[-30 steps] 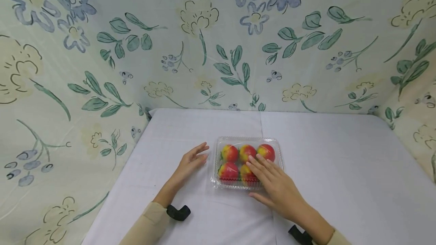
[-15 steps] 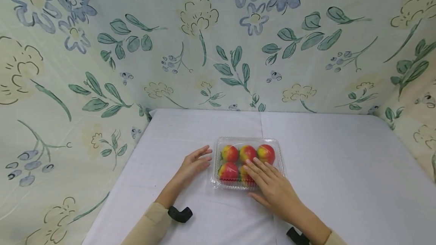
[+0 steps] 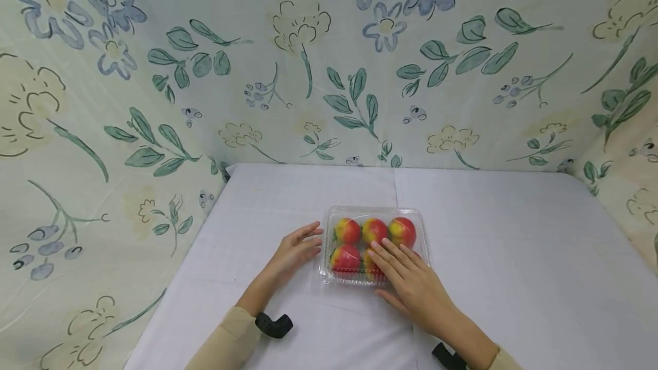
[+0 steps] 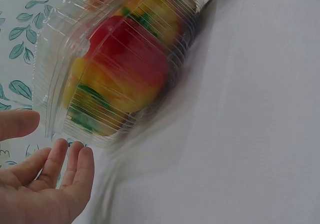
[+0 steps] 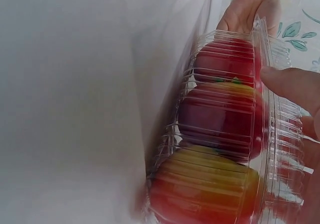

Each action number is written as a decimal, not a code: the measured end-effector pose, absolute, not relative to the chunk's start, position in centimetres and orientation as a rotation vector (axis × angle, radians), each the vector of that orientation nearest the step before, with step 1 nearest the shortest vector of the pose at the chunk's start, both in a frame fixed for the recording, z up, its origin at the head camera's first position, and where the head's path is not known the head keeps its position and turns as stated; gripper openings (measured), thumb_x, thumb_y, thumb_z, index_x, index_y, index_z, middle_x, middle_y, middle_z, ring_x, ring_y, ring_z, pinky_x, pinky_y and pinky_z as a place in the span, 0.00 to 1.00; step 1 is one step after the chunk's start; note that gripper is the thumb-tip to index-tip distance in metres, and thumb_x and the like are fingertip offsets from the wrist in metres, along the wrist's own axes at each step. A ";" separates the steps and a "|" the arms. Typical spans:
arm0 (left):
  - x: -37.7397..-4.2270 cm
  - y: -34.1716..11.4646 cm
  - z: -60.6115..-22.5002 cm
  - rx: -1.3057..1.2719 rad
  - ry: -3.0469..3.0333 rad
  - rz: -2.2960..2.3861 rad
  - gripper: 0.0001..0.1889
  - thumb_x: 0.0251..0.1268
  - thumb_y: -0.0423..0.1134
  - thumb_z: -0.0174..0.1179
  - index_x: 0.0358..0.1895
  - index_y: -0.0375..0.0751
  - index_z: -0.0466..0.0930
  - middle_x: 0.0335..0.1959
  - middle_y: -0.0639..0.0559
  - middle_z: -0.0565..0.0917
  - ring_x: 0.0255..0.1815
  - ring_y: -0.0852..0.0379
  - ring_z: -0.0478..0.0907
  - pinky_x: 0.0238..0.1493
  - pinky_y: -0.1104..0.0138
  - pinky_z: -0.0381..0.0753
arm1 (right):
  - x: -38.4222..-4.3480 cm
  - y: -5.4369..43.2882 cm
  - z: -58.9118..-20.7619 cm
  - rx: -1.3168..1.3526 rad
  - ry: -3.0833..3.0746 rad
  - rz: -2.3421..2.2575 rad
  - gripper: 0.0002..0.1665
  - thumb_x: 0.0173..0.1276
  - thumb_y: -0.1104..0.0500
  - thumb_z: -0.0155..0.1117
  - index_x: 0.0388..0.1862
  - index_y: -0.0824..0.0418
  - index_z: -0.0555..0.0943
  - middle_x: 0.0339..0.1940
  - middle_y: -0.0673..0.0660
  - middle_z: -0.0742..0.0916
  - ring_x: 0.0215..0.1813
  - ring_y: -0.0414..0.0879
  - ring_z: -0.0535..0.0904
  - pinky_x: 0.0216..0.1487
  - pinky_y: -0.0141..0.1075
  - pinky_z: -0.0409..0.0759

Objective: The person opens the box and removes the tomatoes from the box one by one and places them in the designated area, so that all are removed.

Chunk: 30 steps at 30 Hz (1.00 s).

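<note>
A clear plastic clamshell box [image 3: 329,276] with its lid down stands on the white cloth, holding several red and yellow fruits [image 3: 346,232] that look like mangoes or apples. My right hand [image 3: 411,281] lies flat over the lid's near right part, fingers extended, hiding some fruit. In the right wrist view its thumb [image 5: 295,86] is by the box's front rim. Beside the box's left edge is my left hand [image 3: 293,256], fingers loosely bent and holding nothing. The left wrist view has those fingertips [image 4: 86,156] close to the ribbed corner of the box [image 4: 100,139].
A white cloth [image 3: 504,256] covers the table. Floral fabric [image 3: 319,101] hangs behind it and along both sides. Black curved pieces [image 3: 274,325] sit at both wrists, near the beige sleeves [image 3: 226,338].
My left hand has moved slightly right, closer to the box's left edge. The right hand has shifted a little left and down over the lid. The box stays in place.
</note>
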<state>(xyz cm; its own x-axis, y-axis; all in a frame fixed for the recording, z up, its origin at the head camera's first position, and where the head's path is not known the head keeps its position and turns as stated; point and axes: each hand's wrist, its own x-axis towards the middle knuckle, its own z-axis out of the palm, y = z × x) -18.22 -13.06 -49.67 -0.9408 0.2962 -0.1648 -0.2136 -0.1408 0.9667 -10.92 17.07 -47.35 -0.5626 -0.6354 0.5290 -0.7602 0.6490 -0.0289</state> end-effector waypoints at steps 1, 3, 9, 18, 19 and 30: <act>-18.2 -13.1 -49.7 0.089 1.800 2.144 0.27 0.75 0.30 0.54 0.74 0.34 0.62 0.67 0.36 0.69 0.57 0.54 0.76 0.65 0.57 0.74 | -10.9 17.1 -47.4 1.092 -2.387 0.350 0.40 0.80 0.35 0.39 0.72 0.65 0.70 0.73 0.60 0.72 0.73 0.58 0.66 0.71 0.54 0.64; -18.1 -13.0 -49.7 0.080 1.798 2.141 0.27 0.74 0.30 0.54 0.74 0.34 0.63 0.66 0.36 0.69 0.56 0.55 0.76 0.64 0.58 0.75 | -10.9 17.1 -47.4 1.095 -2.389 0.351 0.40 0.79 0.36 0.42 0.72 0.65 0.70 0.74 0.60 0.72 0.74 0.58 0.65 0.71 0.54 0.64; -17.7 -13.0 -49.5 0.079 1.793 2.133 0.27 0.74 0.31 0.54 0.73 0.33 0.63 0.66 0.35 0.69 0.56 0.54 0.76 0.64 0.58 0.75 | -10.9 17.1 -47.3 1.096 -2.385 0.354 0.39 0.79 0.37 0.44 0.72 0.65 0.70 0.73 0.60 0.72 0.73 0.59 0.66 0.71 0.54 0.64; -17.2 -13.2 -49.4 0.108 1.804 2.100 0.27 0.75 0.33 0.54 0.73 0.31 0.62 0.66 0.35 0.69 0.56 0.55 0.76 0.64 0.56 0.75 | -11.0 17.0 -47.3 1.084 -2.373 0.344 0.41 0.81 0.36 0.32 0.71 0.65 0.71 0.72 0.60 0.74 0.73 0.58 0.67 0.70 0.54 0.65; -17.1 -13.2 -49.4 0.113 1.807 2.096 0.27 0.75 0.33 0.54 0.73 0.31 0.62 0.66 0.35 0.69 0.56 0.55 0.76 0.65 0.56 0.74 | -11.0 17.0 -47.2 1.084 -2.374 0.342 0.41 0.81 0.36 0.32 0.71 0.65 0.71 0.72 0.60 0.74 0.73 0.58 0.67 0.70 0.54 0.65; -16.0 -13.5 -49.3 0.084 1.789 2.087 0.28 0.75 0.35 0.56 0.73 0.32 0.62 0.65 0.37 0.70 0.57 0.54 0.75 0.64 0.56 0.75 | -11.0 16.9 -47.4 1.087 -2.366 0.335 0.40 0.81 0.36 0.31 0.70 0.64 0.73 0.71 0.59 0.75 0.71 0.58 0.69 0.72 0.53 0.64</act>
